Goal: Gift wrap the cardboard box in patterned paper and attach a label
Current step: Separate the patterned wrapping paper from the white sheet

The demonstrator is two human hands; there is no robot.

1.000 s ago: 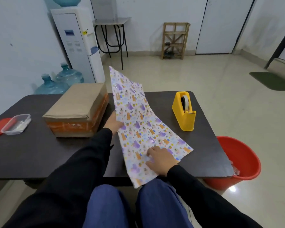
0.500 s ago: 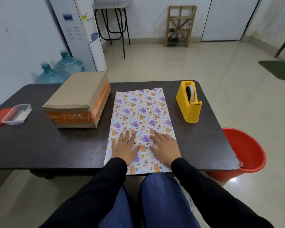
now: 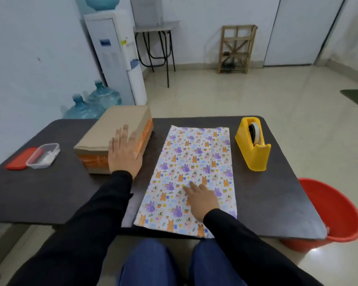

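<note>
Taking the middle of the dark table (image 3: 39,193) as the dial and the person's seat as six o'clock: at nine o'clock, near the left edge, a red lid (image 3: 16,163) lies flat. A clear plastic container (image 3: 43,155) touches its right side, with something white inside that is too small to name.

At ten to eleven o'clock stands the cardboard box (image 3: 120,124), brown on top with orange tape bands round its sides. The left hand (image 3: 124,154) is at the box's near right corner, palm down, with straight, spread fingers. I cannot tell whether it touches the box or hovers just above it.

The sheet of patterned paper (image 3: 196,153) lies flat from twelve o'clock down to six, just right of the box and apart from it. It is white with orange and purple animal prints, and its near end reaches the table's near edge. The right hand (image 3: 202,198) rests flat on its near half, fingers straight and slightly apart, pressing the sheet down.

At two o'clock, just beside the paper's far right corner, a yellow tape dispenser (image 3: 253,149) stands upright with a roll in it. At four o'clock, on the floor beyond the table's corner, sits a red bucket (image 3: 337,213).
</note>
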